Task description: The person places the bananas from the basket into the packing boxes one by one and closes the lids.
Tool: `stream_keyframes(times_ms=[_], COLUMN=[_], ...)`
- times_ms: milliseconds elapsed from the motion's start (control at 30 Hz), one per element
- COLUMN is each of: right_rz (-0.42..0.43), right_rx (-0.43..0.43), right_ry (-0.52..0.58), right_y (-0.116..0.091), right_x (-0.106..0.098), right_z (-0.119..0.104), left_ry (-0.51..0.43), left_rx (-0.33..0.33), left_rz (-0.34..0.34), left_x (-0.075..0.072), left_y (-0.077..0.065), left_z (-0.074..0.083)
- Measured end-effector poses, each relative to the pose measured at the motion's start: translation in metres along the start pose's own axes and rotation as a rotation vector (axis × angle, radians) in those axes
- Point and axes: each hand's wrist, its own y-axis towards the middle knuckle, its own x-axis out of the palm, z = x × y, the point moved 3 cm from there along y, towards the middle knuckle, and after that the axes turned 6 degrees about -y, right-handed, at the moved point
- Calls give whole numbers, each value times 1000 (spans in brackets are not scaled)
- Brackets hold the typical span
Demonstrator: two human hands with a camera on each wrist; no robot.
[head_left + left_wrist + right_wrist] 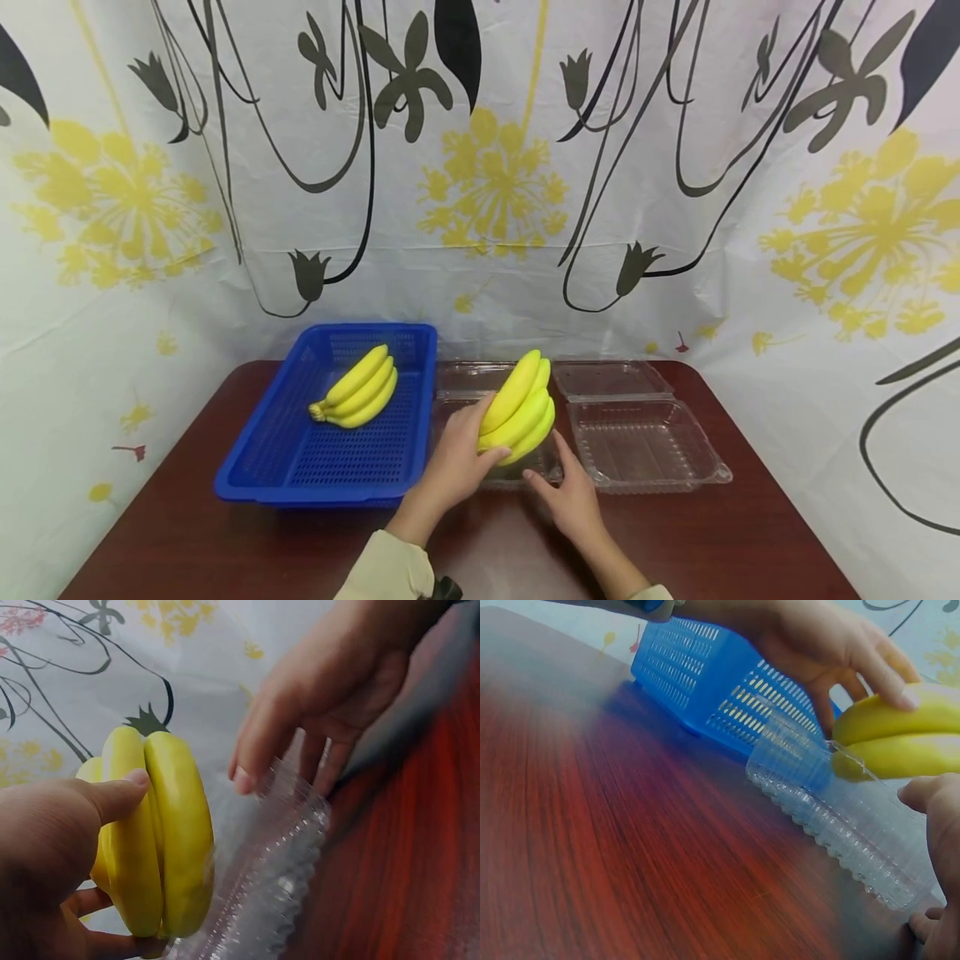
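Note:
My left hand (pixel 457 446) grips a bunch of yellow bananas (pixel 517 408), its thumb lying across the fruit in the left wrist view. The bunch is held tilted over the left clear plastic clamshell container (pixel 259 877), which stands with its lid (pixel 468 377) folded back. At that container's near right corner, my right hand (pixel 570 492) holds the wall, with thumb and fingers on either side of the corner. The right wrist view shows the banana tips overlapping the container's rim. Another banana bunch (pixel 360 390) lies in the blue plastic basket (pixel 322 492) on the left.
A second clear clamshell container (pixel 645 442) stands open to the right, its lid (pixel 611 379) laid back. Basket and containers are on a dark red-brown wooden table (pixel 757 542). Behind the table hangs a white sheet (pixel 495 308) printed with flowers.

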Motion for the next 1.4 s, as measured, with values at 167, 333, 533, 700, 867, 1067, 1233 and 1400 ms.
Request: stream_keyframes(times_ms=[167, 333, 533, 700, 867, 1067, 1233, 1400], right_rz=[7, 3, 18, 7, 2, 4, 16, 12], right_rx=[0, 10, 0, 12, 6, -2, -13, -14], right_ry=[4, -9, -24, -12, -10, -3, -1, -3], right_y=[0, 1, 0, -1, -1, -1, -1, -1], right_x=[0, 1, 0, 0, 0, 1, 1, 1], right_z=[-1, 0, -1, -1, -2, -2, -3, -3], left_ry=[73, 91, 114, 139, 188, 240, 293, 286], left_rx=[72, 68, 23, 31, 66, 71, 103, 94], left_rz=[7, 8, -37, -83, -136, -177, -176, -178], left_x=[3, 1, 0, 1, 3, 4, 6, 7], left_y=[-1, -3, -5, -7, -7, -9, -9, -10], left_z=[-7, -13, -21, -25, -27, -28, -28, -28])
